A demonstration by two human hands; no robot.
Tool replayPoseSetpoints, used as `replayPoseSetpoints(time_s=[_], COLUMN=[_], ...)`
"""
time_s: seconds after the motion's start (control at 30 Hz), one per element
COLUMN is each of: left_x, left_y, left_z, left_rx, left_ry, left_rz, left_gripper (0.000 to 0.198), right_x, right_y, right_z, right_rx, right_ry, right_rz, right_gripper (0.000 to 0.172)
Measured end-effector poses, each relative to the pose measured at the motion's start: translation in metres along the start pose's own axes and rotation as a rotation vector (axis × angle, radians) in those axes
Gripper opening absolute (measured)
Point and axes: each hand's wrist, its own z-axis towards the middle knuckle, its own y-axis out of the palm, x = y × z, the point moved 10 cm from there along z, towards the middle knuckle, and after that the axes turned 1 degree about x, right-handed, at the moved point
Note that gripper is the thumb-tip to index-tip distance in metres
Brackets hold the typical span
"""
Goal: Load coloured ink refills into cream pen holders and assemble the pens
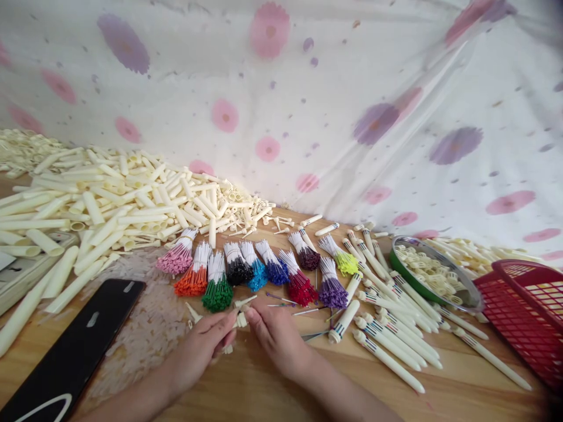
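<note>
Low in the middle of the head view, my left hand [214,333] is closed in a pinch on a small cream plastic pen part [240,320]. Facing it, my right hand [278,335] has its thumb and fingers pressed together at the other side of that part; what exactly lies between them is hidden. A thin cream piece [245,301] shows just above the fingertips. Beyond the hands lie bundles of white pen refills with coloured ends, among them a green bundle [217,287], a red bundle [299,282] and a purple bundle [332,287].
A heap of cream pen barrels [132,199] covers the left. Below it are a black phone-like slab [74,346] and translucent scraps [141,346]. Multicolour pens [391,363] lie to the right, beside a bowl [398,264] of cream parts and a red basket [523,316].
</note>
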Motion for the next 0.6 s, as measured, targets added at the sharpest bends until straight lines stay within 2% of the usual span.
replayPoseSetpoints(time_s=[0.07,0.2,0.27,0.33,0.4,0.5,0.6], left_x=[-0.004,-0.018,-0.02,-0.018,-0.014,0.003,0.02], left_y=[0.001,0.017,0.02,0.015,0.005,-0.008,-0.011], left_z=[0.0,-0.004,-0.005,-0.002,0.001,-0.001,-0.008], left_rx=[-0.035,-0.229,-0.256,-0.203,-0.096,0.058,0.15], left_ry=[-0.025,-0.175,-0.186,-0.145,-0.064,0.135,0.306], left_rz=[-0.057,-0.234,-0.244,-0.19,-0.082,0.178,0.441], left_gripper=[0.059,0.057,0.057,0.057,0.058,0.057,0.054], right_x=[-0.002,-0.023,-0.026,-0.022,-0.017,-0.011,-0.01], right_y=[0.001,-0.005,-0.006,-0.006,-0.004,0.0,0.001], right_z=[0.0,-0.002,-0.002,-0.002,-0.001,-0.002,-0.002], right_rx=[-0.024,-0.002,0.031,0.047,0.041,0.021,0.025], right_ry=[-0.023,-0.227,-0.247,-0.191,-0.103,0.008,0.053], right_rz=[0.032,-0.082,-0.12,-0.081,0.005,0.151,0.254], right_gripper=[0.033,0.027,0.029,0.029,0.029,0.03,0.032])
